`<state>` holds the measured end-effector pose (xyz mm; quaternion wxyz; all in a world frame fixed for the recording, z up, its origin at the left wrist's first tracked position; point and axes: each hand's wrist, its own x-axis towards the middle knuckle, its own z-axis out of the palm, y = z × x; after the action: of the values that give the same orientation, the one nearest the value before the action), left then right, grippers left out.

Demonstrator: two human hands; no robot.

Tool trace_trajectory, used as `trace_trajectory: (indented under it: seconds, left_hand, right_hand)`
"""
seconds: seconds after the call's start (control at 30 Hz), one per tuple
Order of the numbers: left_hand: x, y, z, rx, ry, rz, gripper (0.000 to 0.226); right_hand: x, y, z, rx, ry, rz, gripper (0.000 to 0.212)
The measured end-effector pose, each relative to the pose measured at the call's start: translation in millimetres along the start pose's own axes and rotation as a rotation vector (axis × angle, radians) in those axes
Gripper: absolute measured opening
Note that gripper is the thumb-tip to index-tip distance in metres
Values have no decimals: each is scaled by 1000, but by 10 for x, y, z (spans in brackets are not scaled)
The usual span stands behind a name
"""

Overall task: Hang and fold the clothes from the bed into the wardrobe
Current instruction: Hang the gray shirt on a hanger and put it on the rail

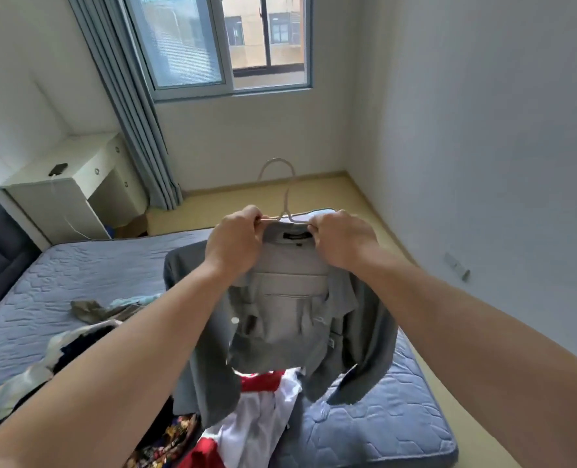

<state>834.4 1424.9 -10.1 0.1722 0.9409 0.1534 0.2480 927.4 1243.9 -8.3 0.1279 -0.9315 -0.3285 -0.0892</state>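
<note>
Grey jacket (290, 298) above the bed (77, 275): left hand (236, 238) and right hand (339, 239) grip its shoulders over the hanger (282, 197); seat both evenly.

Shoulders of hanger (286, 196) hidden inside jacket (290, 298), collar label (293, 236) unreadable

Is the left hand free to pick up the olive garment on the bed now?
Probably not yet: the left hand grips the hanger and the grey jacket at its collar. The olive garment itself lies in view.

Head-worn view, angled down, close over bed (77, 275)
</note>
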Motion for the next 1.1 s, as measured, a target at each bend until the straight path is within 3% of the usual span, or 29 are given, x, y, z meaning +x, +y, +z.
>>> trace_trajectory:
  seconds: [0.2, 0.37, 0.73, 1.1]
  left_hand:
    - [65, 399, 133, -131, -3, 17, 13]
    - [-33, 741, 380, -282, -59, 72, 13]
    - [-747, 1825, 765, -539, -397, 512, 5]
    - [-2170, 3676, 546, -792, -605, 846, 9]
  right_hand:
    - [-301, 306, -221, 34, 98, 107, 27]
    - [-774, 575, -389, 129, 139, 344, 26]
    - [-2660, 732, -665, 215, 376, 908, 28]
    - [-4747, 705, -1400, 73, 787, 1203, 32]
